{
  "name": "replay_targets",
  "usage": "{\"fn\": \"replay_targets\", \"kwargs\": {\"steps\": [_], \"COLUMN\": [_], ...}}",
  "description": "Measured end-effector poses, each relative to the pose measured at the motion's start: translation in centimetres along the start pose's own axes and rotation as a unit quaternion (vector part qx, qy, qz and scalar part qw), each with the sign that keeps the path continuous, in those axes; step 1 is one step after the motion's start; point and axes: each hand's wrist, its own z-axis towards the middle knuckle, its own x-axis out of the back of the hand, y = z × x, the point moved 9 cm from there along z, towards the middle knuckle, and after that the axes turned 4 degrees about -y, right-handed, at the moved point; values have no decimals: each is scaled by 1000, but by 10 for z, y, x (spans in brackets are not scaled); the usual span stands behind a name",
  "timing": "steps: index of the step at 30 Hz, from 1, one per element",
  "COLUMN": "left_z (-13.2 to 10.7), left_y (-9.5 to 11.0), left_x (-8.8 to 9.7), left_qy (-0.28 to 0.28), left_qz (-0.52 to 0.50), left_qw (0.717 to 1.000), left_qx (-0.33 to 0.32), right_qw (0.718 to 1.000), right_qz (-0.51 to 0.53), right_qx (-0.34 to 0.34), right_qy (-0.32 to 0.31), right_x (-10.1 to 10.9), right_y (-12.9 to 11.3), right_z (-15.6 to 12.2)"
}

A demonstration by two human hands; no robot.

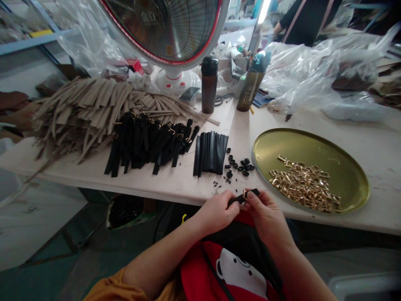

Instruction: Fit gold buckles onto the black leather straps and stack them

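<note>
Just off the table's front edge, a black strap [237,199] stretches between my two hands, with a gold buckle [244,194] on it. My left hand [219,210] is closed around the strap's left part. The thumb and fingers of my right hand [266,211] pinch it beside the buckle. Beyond my hands lie several small black loops [245,164] and a neat row of plain black straps [211,152]. Gold buckles [303,186] are heaped in a gold-coloured round tray [344,175] on the right. Black straps with buckles [147,140] form a pile on the left.
A large heap of beige strips [84,108] covers the table's left end. Behind stand a round fan-shaped heater [166,29], a dark bottle [209,85] and a tilted bottle [250,85]. Clear plastic bags [326,79] lie at the back right. Another person [308,21] is in the background.
</note>
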Motion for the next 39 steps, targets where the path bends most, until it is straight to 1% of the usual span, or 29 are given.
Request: {"fn": "replay_targets", "kwargs": {"steps": [2, 5, 8, 11, 15, 17, 21, 22, 24, 27, 30, 33, 34, 35, 36, 37, 39], "left_z": [-3, -7, -10, -13, -19, -22, -27, -29, -32, -35, -34, -31, -29, -28, -27, -26, -25], "left_y": [3, 9, 8, 2, -2, -1, 5, 7, 8, 5, 0, -7, -10, -13, -15, -17, -18], "left_x": [0, 1, -2, -9, -18, -20, -17, -17, -16, -16, -16, -16, -17, -18, -19, -20, -21], "left_qy": [-6, 4, 6, -24, -66, -70, -47, -43, -43, -47, -44, -33, -31, -31, -33, -37, -41], "left_qz": [-6, -65, -130, -170, -214, -231, -248, -247, -243, -241, -246, -246, -245, -244, -244, -244, -235], "left_qw": [1000, 998, 991, 985, 974, 970, 968, 968, 969, 969, 968, 969, 969, 969, 969, 969, 970], "left_qx": [0, -25, -28, -4, 23, 25, -3, -13, -23, -13, -5, 5, 12, 18, 26, 33, 41], "right_qw": [1000, 1000, 999, 999, 998, 997, 990, 990, 993, 993, 994, 988, 982, 971, 951, 921, 848], "right_qz": [12, -8, -30, -25, -14, -38, -134, -133, -97, -51, -63, -126, -166, -217, -274, -331, -418], "right_qx": [17, 1, 7, 8, -24, -23, 37, 37, 8, -26, -16, 8, 32, 73, 132, 200, 324], "right_qy": [9, -21, -36, -28, -57, -58, -29, -35, -64, -99, -93, -86, -81, -71, -56, -41, -30], "right_x": [1, -6, -10, -9, -16, -16, -12, -13, -17, -21, -18, -16, -16, -15, -16, -18, -25], "right_y": [-6, -2, 2, 1, 0, -3, -16, -16, -9, 2, 5, 2, -1, -8, -18, -29, -45], "right_z": [-2, -7, -14, -19, -25, -30, -38, -40, -40, -40, -40, -40, -41, -42, -45, -49, -61]}}
